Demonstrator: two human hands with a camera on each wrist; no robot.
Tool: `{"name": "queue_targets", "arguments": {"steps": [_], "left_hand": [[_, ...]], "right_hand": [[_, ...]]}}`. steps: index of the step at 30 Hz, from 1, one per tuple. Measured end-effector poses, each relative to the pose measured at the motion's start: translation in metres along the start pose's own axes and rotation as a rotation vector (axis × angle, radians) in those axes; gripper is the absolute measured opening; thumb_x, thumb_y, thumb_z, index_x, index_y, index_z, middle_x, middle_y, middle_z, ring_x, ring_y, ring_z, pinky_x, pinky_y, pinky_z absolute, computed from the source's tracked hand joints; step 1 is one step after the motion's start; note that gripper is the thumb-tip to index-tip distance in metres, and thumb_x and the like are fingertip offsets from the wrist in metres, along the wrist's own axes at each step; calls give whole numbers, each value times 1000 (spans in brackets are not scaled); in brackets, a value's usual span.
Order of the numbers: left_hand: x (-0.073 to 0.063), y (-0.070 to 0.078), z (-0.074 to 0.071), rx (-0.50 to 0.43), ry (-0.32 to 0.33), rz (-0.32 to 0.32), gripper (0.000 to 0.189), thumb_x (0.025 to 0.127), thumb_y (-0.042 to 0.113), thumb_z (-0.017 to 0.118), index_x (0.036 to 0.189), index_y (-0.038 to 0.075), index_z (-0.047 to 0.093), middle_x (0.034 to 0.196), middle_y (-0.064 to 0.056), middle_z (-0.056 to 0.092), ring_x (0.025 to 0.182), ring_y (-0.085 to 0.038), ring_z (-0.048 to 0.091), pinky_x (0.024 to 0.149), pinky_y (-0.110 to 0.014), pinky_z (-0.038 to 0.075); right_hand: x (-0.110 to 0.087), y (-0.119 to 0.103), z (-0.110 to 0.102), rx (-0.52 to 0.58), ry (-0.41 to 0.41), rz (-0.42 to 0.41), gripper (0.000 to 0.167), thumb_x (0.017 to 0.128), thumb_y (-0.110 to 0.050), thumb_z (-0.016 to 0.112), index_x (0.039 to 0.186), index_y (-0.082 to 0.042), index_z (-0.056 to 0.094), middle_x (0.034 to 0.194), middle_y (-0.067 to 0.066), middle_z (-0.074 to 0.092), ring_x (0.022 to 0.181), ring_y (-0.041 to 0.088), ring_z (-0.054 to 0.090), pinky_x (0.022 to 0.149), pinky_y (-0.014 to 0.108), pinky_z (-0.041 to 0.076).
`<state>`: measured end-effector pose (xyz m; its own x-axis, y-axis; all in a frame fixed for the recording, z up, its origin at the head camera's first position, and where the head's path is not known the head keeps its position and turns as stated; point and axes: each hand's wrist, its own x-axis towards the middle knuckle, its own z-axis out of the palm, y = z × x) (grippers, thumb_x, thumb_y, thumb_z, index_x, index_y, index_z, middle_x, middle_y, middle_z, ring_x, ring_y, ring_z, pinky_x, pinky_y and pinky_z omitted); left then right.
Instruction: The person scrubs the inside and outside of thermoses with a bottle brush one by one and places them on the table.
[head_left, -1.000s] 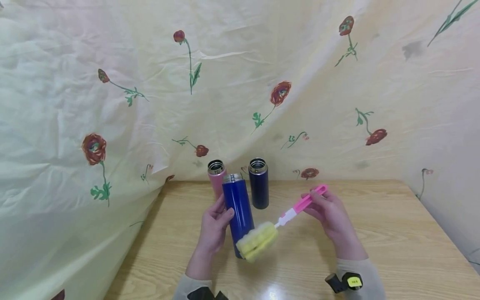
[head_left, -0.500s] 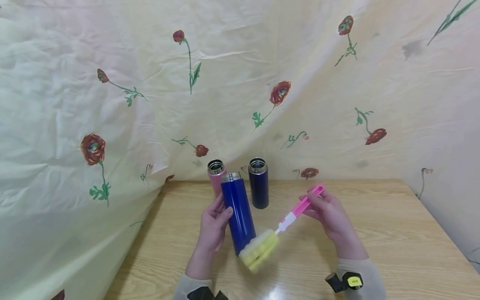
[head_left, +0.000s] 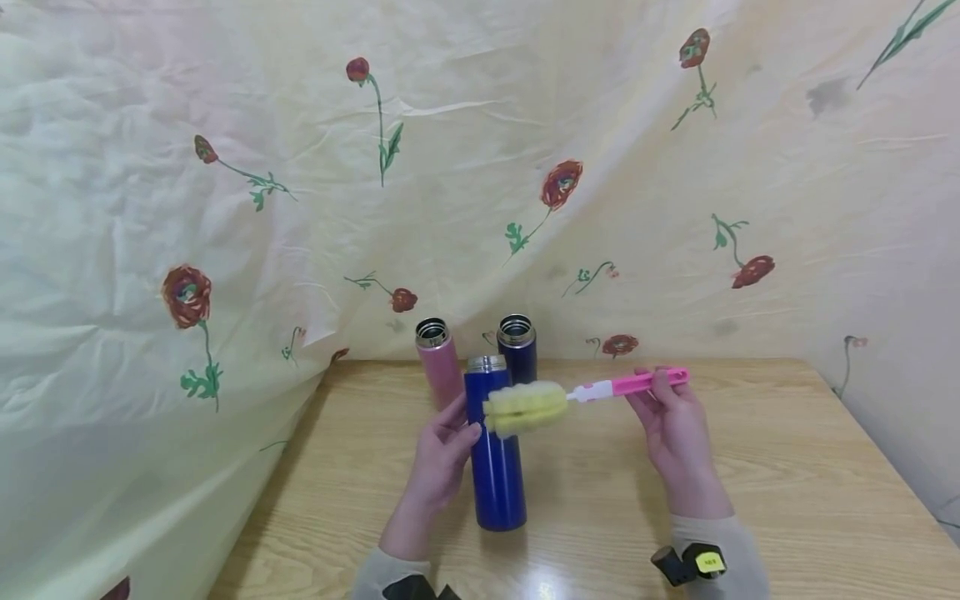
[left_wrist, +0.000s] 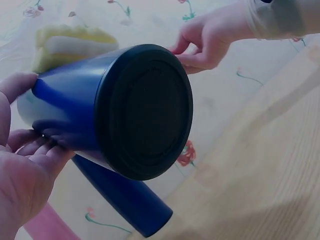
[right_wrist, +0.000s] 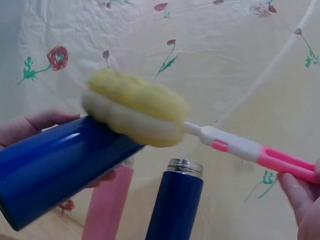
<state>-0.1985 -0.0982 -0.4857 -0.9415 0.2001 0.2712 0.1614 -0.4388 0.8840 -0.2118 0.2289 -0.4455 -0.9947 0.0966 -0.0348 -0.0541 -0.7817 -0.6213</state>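
My left hand (head_left: 442,457) grips a blue thermos bottle (head_left: 497,487) by its side, with the steel neck upward and no lid on it. In the left wrist view the dark round base of that bottle (left_wrist: 145,112) faces the camera. A bottle brush (head_left: 632,383) with a pink handle is pinched in my right hand (head_left: 678,429). Its yellow and white sponge head (right_wrist: 135,107) lies across the upper side of the blue bottle; whether the two touch I cannot tell. The brush points left, almost level.
Behind the held bottle stand an open pink bottle (head_left: 441,367) and an open dark blue bottle (head_left: 521,354). All are over a light wooden table (head_left: 787,467). A flowered cloth (head_left: 637,150) hangs behind the table and along its left side.
The sponge head has swung up from the blue bottle's lower end to near its neck, and the brush has levelled. The bottle has shifted right and turned more upright.
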Motion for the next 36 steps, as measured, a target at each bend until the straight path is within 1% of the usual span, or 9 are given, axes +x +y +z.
{"name": "queue_targets", "arguments": {"steps": [2, 5, 9, 13, 18, 23, 28, 33, 36], "left_hand": [[0, -1, 1, -1, -23, -5, 73, 97, 2, 68, 161, -10, 34, 152, -17, 59, 131, -21, 65, 112, -39, 52], [-1, -4, 2, 6, -25, -20, 80, 92, -1, 74, 161, -11, 34, 154, -19, 58, 131, -21, 65, 112, -38, 52], [0, -6, 4, 32, 37, -49, 85, 86, -3, 81, 158, -13, 37, 148, -22, 61, 125, -20, 68, 108, -35, 55], [1, -7, 6, 62, 77, -64, 83, 84, -7, 81, 156, -14, 40, 147, -25, 60, 123, -19, 68, 106, -35, 56], [0, -3, 9, 135, 67, -52, 80, 84, -10, 80, 156, -10, 45, 145, -20, 63, 122, -21, 67, 102, -36, 58], [-1, 1, 10, 185, 40, -62, 76, 87, -7, 79, 157, -5, 48, 145, -21, 62, 126, -21, 64, 103, -38, 59], [0, -1, 8, 185, 47, -31, 77, 87, -9, 77, 157, -8, 45, 147, -25, 60, 125, -20, 64, 102, -38, 59], [0, 0, 6, 182, 52, -37, 81, 87, -7, 80, 158, -8, 42, 149, -28, 58, 127, -21, 65, 103, -37, 58], [0, 1, 6, 181, 40, -43, 82, 87, -7, 81, 159, -8, 41, 153, -29, 55, 131, -24, 63, 105, -38, 57]], "right_hand": [[-1, 0, 2, 47, 28, -3, 9, 110, -11, 57, 115, -4, 54, 111, 7, 65, 104, 20, 73, 103, 32, 56], [-1, 2, 4, 66, 66, -10, 11, 110, -12, 58, 116, -3, 53, 110, 7, 67, 102, 19, 73, 103, 32, 57], [-1, 3, 6, 102, 123, -26, 14, 109, -12, 60, 118, -3, 54, 110, 7, 69, 101, 19, 73, 102, 32, 57], [-1, 3, 7, 130, 164, -54, 17, 108, -13, 61, 120, -3, 55, 110, 8, 71, 101, 20, 74, 101, 33, 58], [-1, 3, 7, 131, 176, -67, 18, 107, -15, 63, 119, -2, 57, 109, 8, 72, 99, 20, 73, 100, 33, 58], [-2, 3, 12, 127, 192, -56, 15, 107, -14, 63, 116, -4, 58, 110, 8, 72, 99, 20, 73, 100, 33, 58], [-3, 5, 17, 134, 214, -63, 17, 107, -14, 64, 117, -2, 57, 108, 8, 72, 97, 20, 73, 99, 33, 59], [-4, 4, 18, 163, 227, -114, 22, 104, -16, 69, 116, -1, 57, 109, 10, 72, 96, 21, 74, 98, 33, 59], [-4, 3, 18, 165, 210, -133, 22, 105, -15, 68, 117, -1, 57, 109, 10, 72, 96, 21, 75, 98, 34, 59]]}}
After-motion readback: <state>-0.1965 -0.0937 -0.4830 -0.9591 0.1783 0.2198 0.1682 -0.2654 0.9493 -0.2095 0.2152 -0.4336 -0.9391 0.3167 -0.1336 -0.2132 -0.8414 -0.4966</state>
